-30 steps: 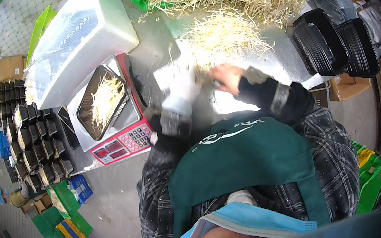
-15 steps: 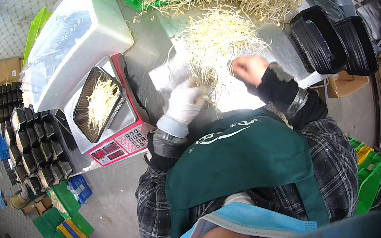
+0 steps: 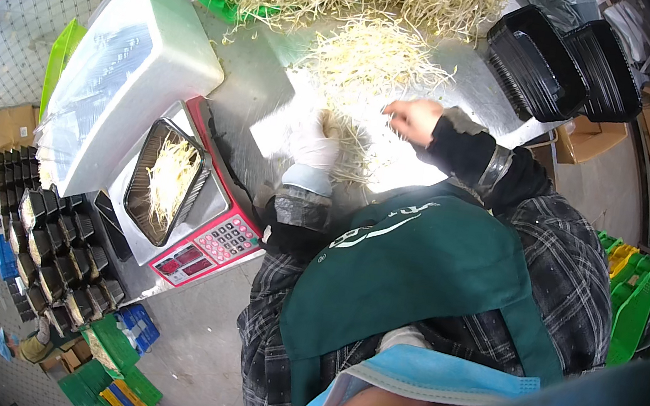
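While left hand (image 3: 313, 144) clenches bean sprouts (image 3: 370, 67), bare right hand (image 3: 411, 119) pinches more; loose strands could drop off desk (image 3: 250, 83).

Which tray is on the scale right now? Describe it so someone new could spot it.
Start at the big white box on the left of the metal table. Just below it sits a weighing scale with a red keypad front. On its platform lies a black rectangular tray partly filled with pale bean sprouts, the only tray standing alone; the other black trays are stacked.
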`<state>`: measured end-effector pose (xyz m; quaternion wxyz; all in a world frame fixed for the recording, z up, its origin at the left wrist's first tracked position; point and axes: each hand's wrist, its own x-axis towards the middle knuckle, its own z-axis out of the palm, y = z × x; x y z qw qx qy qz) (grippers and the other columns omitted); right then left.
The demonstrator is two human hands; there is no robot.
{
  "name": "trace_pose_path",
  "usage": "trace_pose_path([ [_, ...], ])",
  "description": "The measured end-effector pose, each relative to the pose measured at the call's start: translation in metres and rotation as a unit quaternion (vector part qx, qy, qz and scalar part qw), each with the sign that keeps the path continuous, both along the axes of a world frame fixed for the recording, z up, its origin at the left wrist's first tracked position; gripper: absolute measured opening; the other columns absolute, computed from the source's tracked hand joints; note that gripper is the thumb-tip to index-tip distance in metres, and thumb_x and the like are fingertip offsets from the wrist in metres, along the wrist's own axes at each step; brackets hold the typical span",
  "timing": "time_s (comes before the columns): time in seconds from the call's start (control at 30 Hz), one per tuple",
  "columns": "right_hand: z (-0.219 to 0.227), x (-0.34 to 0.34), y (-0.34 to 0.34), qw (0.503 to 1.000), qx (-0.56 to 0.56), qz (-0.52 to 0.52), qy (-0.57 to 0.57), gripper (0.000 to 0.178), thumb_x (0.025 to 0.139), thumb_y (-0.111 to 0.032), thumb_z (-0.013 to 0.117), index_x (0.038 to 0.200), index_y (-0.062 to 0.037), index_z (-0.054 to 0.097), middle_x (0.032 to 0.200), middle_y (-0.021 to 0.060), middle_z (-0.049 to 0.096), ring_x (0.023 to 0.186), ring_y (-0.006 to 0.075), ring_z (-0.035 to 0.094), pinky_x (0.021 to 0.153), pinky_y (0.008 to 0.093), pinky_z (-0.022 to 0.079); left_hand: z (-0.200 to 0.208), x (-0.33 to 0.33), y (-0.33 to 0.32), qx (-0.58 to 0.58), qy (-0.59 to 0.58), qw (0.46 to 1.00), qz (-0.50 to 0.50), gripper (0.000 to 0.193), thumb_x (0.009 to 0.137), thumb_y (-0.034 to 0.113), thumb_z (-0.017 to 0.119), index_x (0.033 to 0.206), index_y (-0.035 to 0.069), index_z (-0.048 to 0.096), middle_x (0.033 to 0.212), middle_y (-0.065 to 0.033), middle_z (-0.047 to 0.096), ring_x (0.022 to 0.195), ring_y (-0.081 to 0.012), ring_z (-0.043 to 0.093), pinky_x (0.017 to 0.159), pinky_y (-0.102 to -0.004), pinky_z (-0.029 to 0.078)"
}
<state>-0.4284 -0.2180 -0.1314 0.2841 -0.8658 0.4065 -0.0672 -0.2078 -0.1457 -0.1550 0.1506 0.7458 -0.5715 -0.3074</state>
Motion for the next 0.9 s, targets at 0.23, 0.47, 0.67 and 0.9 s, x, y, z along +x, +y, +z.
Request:
trace_pose_path([
  [0.23, -0.018, 0.006, -0.026, 0.995, -0.054, -0.071, -0.038, 0.032, 0.075, -0.017, 0.056, 0.107, -0.0122, 0.054, 0.071, 0.0077, 0.06, 0.067, 0.0244, 0.059, 0.06, 0.0344, 0.046, 0.037, 0.006, 0.026, -0.183, 0.345, 0.912, 0.125, 0.036, 0.084, -0.003, 0.042, 0.12, 0.001, 0.046, 0.109, -0.0108, 0.054, 0.082, -0.0146, 0.055, 0.069, -0.0265, 0.045],
  [0.47, 0.018, 0.019, -0.025, 0.999, 0.003, 0.026, 0.029, 0.013, 0.076, -0.018, 0.054, 0.086, -0.0103, 0.059, 0.073, 0.01, 0.06, 0.067, 0.0272, 0.059, 0.062, 0.0371, 0.047, -0.018, 0.053, 0.061, -0.164, 0.341, 0.905, 0.197, 0.039, 0.089, 0.005, 0.035, 0.127, -0.001, 0.034, 0.117, -0.0154, 0.049, 0.082, -0.0093, 0.051, 0.064, -0.0191, 0.042],
  [0.67, -0.006, 0.068, -0.061, 0.941, -0.324, 0.074, -0.06, 0.029, 0.075, -0.01, 0.053, 0.103, -0.0092, 0.056, 0.096, 0.0102, 0.056, 0.09, 0.0258, 0.054, 0.08, 0.0345, 0.044, 0.001, 0.017, 0.049, -0.209, 0.062, 0.975, 0.045, 0.046, 0.075, -0.001, 0.056, 0.12, 0.001, 0.044, 0.108, -0.0168, 0.054, 0.096, -0.023, 0.054, 0.081, -0.0321, 0.044],
  [0.9, 0.047, 0.059, -0.076, 0.99, -0.092, 0.028, -0.105, 0.029, 0.073, -0.013, 0.053, 0.102, -0.0087, 0.056, 0.094, 0.0113, 0.057, 0.087, 0.0282, 0.054, 0.077, 0.0361, 0.045, 0.033, 0.016, 0.067, -0.251, -0.021, 0.958, 0.133, 0.054, 0.073, 0.002, 0.057, 0.124, 0.004, 0.04, 0.096, -0.0108, 0.054, 0.073, -0.0167, 0.054, 0.066, -0.0285, 0.046],
])
